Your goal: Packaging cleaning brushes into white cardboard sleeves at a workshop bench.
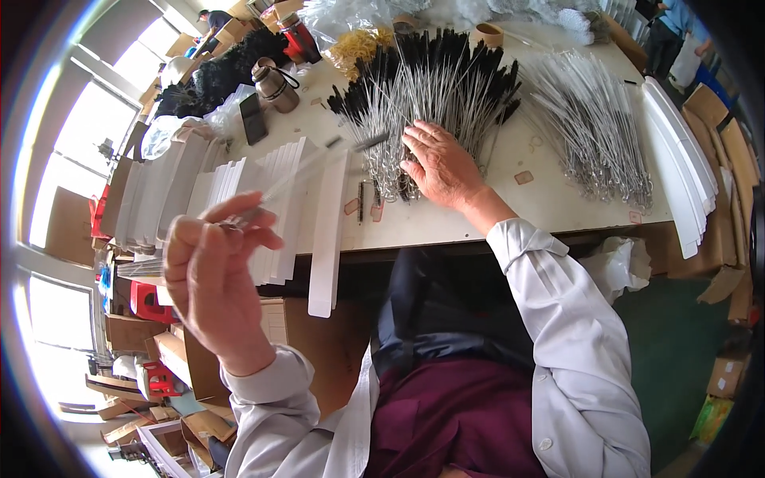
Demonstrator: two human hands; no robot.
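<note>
My left hand [219,275] is raised at the left of the table, its fingers pinched on the looped wire ends of some thin wire brushes. Their shafts slant up to the right, smeared by motion, and dark bristle tips [373,142] show near the pile; how many there are I cannot tell. Across the table, my right hand [442,169] lies palm down on the large pile of black-bristled wire brushes [434,88], fingers stretched out and thumb apart. Flat white card boxes [325,247] lie below the held brushes, one jutting over the front edge.
Another bundle of wire brushes [594,127] lies at the right, beside stacked white card strips [685,167]. More white boxes [171,191] stand at the left. Behind are a phone [253,119], a metal flask [276,89] and yellow ties [360,52]. Other people work in the background.
</note>
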